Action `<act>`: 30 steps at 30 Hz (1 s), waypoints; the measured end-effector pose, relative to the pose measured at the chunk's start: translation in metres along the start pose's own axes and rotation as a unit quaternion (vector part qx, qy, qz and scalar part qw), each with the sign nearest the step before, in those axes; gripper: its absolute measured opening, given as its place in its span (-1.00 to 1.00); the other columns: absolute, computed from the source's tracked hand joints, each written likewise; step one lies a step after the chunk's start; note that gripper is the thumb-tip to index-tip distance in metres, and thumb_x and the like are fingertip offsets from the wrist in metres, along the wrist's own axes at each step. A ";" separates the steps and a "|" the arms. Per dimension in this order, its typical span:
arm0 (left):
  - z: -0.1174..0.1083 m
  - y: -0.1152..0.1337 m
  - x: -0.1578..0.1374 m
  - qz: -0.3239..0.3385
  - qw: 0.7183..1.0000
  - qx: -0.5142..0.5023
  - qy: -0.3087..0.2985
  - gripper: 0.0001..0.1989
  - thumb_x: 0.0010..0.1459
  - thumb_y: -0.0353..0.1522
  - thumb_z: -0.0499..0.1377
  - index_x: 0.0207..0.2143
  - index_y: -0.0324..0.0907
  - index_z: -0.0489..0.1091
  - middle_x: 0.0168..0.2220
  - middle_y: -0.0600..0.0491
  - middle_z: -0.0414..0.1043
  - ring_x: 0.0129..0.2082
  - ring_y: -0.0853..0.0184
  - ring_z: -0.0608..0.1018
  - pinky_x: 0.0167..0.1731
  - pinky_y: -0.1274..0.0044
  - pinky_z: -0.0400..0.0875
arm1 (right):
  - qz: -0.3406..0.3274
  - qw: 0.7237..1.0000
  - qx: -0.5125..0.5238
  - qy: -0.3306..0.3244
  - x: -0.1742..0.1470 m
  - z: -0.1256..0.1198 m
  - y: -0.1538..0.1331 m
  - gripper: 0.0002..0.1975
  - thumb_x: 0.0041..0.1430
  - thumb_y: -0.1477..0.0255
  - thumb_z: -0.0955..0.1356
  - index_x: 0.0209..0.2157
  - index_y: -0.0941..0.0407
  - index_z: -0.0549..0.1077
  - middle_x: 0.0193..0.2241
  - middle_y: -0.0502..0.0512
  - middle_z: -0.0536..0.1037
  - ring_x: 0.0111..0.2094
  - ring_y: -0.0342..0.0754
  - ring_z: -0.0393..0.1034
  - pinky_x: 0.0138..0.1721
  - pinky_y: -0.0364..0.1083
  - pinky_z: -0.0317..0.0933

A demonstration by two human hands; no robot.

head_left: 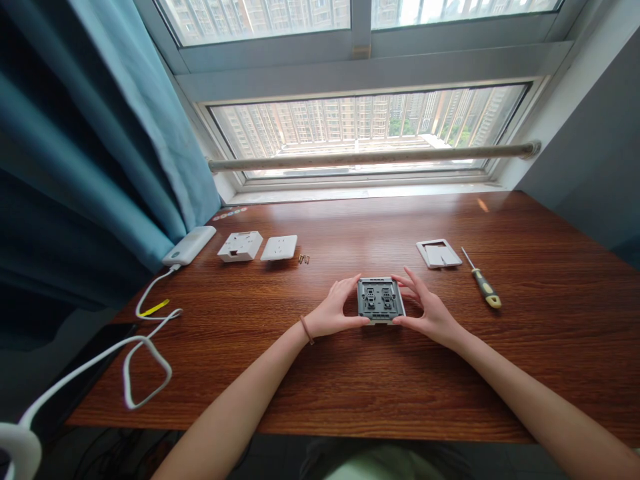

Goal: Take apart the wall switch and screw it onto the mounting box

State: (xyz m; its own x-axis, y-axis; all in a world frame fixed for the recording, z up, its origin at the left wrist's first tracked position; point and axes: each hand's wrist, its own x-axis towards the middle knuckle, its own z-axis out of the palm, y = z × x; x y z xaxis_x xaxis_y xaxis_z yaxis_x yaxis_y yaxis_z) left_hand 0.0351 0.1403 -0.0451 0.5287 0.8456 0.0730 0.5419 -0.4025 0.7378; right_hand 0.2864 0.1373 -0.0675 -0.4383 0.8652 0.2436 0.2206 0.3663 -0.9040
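Head view, gray square panel (pixel 379 308) between left hand (pixel 334 311) and right hand (pixel 431 315), each grip pinching its side edges.

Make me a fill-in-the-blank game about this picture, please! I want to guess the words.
1. The grey piece is held by the left hand and the right hand, so the number of hands holding it is ____.
2. The hand nearer the brown band is the ____ one.
3. The looped cable on the table is coloured ____.
4. In the picture, the screwdriver lies to the ____ of the grey piece.

Missing words: two; left; white; right.
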 end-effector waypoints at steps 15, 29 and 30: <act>0.001 -0.001 0.000 0.014 1.000 0.007 0.001 -0.08 -0.10 -0.10 0.24 0.22 -0.17 -0.13 0.20 -0.15 0.02 0.19 0.10 0.10 0.17 0.23 -0.07 | 0.007 1.000 -0.004 -0.002 0.000 0.001 0.000 -0.04 -0.05 0.35 0.42 0.23 -0.04 -0.26 0.16 0.19 0.16 -0.02 0.06 0.32 0.03 0.13 0.19; 0.005 0.000 0.000 0.007 0.999 0.040 0.008 -0.06 -0.12 -0.02 0.21 0.22 -0.19 -0.12 0.20 -0.16 0.03 0.19 0.09 0.10 0.16 0.20 -0.10 | -0.010 1.000 -0.013 -0.007 0.001 -0.004 -0.002 -0.07 -0.04 0.39 0.41 0.23 -0.02 -0.22 0.15 0.19 0.16 0.00 0.07 0.27 0.03 0.11 0.19; 0.006 0.000 0.000 0.000 0.999 0.043 0.009 -0.06 -0.12 -0.01 0.20 0.22 -0.19 -0.12 0.20 -0.15 0.03 0.19 0.09 0.10 0.16 0.19 -0.12 | -0.011 1.000 -0.012 -0.008 0.001 -0.005 -0.002 -0.07 -0.05 0.40 0.41 0.23 -0.02 -0.20 0.14 0.20 0.17 0.00 0.06 0.28 0.03 0.11 0.19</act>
State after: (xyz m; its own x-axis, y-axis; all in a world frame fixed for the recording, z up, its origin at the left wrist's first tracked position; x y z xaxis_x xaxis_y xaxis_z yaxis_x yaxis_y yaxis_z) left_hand 0.0390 0.1377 -0.0494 0.5169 0.8517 0.0865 0.5960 -0.4306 0.6778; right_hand 0.2901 0.1398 -0.0636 -0.4572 0.8514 0.2569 0.2321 0.3931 -0.8897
